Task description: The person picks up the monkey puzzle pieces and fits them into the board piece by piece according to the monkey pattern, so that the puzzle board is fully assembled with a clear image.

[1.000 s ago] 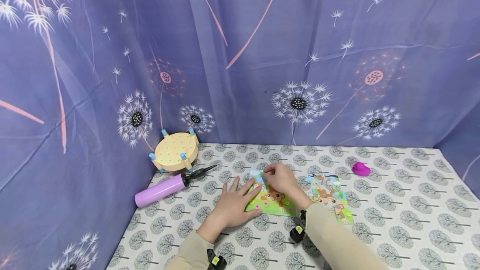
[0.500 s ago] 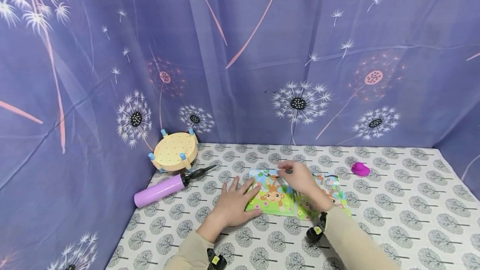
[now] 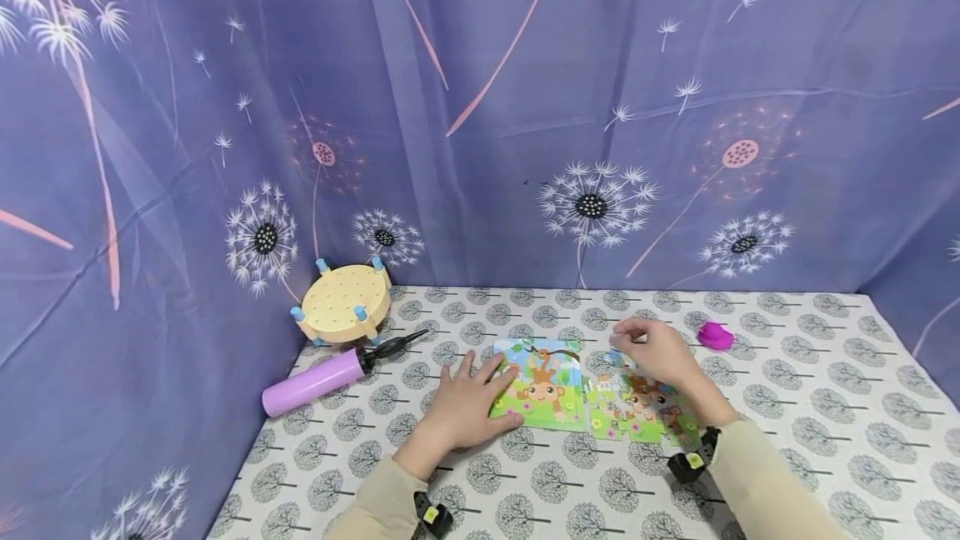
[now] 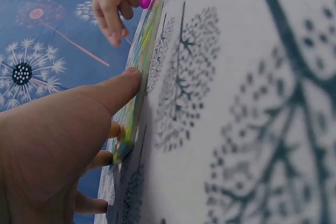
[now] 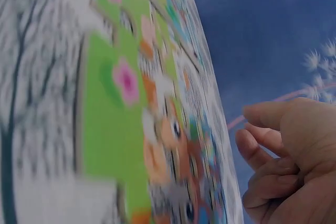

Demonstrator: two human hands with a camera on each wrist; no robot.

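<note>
My left hand (image 3: 467, 407) rests with spread fingers on the left edge of a flat monkey picture board (image 3: 551, 417), its thumb at the near edge. To the right of the board lie interlocking jigsaw puzzle pieces (image 3: 607, 423), printed with monkeys, grass and flowers. My right hand (image 3: 660, 354) hovers above their far side and hides some of them. In the right wrist view its thumb (image 5: 268, 113) stands apart from the loosely bent fingers, and nothing shows between them. A light blue piece (image 3: 614, 358) lies below the fingertips.
A magenta toy duck (image 3: 716, 336) sits right of the puzzle. At the left lie a purple hand pump (image 3: 313, 382) with a black nozzle and a yellow pegboard (image 3: 345, 302) with blue-tipped legs. A purple dandelion curtain (image 3: 480, 232) hangs behind the tree-print cloth (image 3: 540, 515).
My right hand has moved right, from above the board to above the puzzle pieces, uncovering the monkey picture. The left hand has stayed on the board.
</note>
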